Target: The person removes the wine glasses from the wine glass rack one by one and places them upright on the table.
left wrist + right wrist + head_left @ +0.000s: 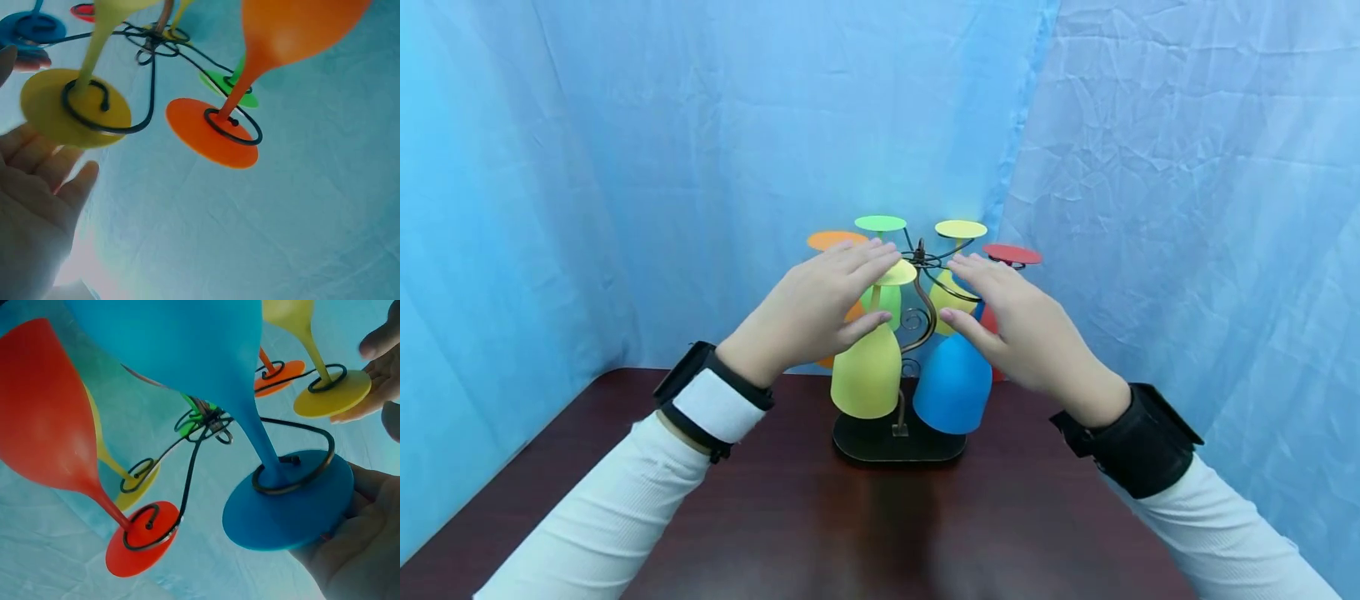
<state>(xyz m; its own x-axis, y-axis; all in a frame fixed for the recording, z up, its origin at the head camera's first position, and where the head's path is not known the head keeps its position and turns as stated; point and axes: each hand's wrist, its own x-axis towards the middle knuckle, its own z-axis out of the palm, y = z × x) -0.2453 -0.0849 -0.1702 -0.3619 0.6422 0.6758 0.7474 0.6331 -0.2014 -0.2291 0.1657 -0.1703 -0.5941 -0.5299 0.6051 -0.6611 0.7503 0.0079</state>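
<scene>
Colored wine glasses hang upside down by their bases from a dark metal rack (pixel 931 312) with curled hooks. My left hand (pixel 820 304) has its fingers extended beside the base of the front yellow wine glass (pixel 867 375). That glass's yellow base (pixel 44 106) sits in a hook in the left wrist view. My right hand (pixel 1026 329) is stretched out by the front blue wine glass (pixel 953 383), covering its base in the head view. In the right wrist view the blue base (pixel 294 515) overlaps the palm and fingers; whether they touch, I cannot tell.
Behind hang an orange glass (pixel 212 134), a green glass (pixel 880 223), another yellow glass (pixel 961 229) and a red glass (pixel 1012 253). The rack's black base (pixel 898 450) stands on a dark wooden table (pixel 760 517). Blue cloth (pixel 737 125) surrounds the back and sides.
</scene>
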